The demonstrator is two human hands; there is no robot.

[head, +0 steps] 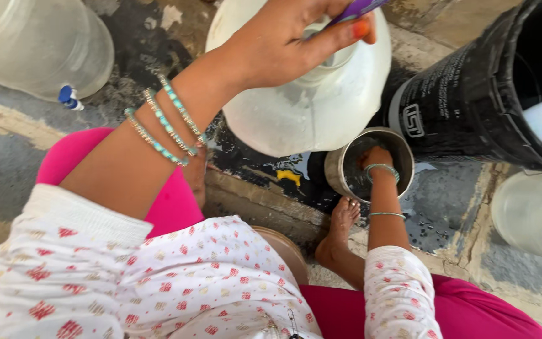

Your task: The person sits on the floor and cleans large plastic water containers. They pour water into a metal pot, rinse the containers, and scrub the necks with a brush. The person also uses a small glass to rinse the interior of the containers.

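Note:
My left hand (283, 44) rests on the neck of a large translucent white water jug (321, 107) and pinches a small purple thing (356, 9) between thumb and fingers. Beaded bangles circle that wrist. My right hand (376, 157) reaches down into a round steel pot (337, 172) that stands on the wet ground in front of the jug. Its fingers are hidden inside the pot. My bare foot (340, 229) is planted just below the pot.
A tall black bucket (465, 100) stands right of the steel pot, almost touching it. Another translucent jug (39, 44) with a blue tap (69, 97) lies at the top left. A third jug (534, 213) sits at the right edge. The ground is rough, wet stone.

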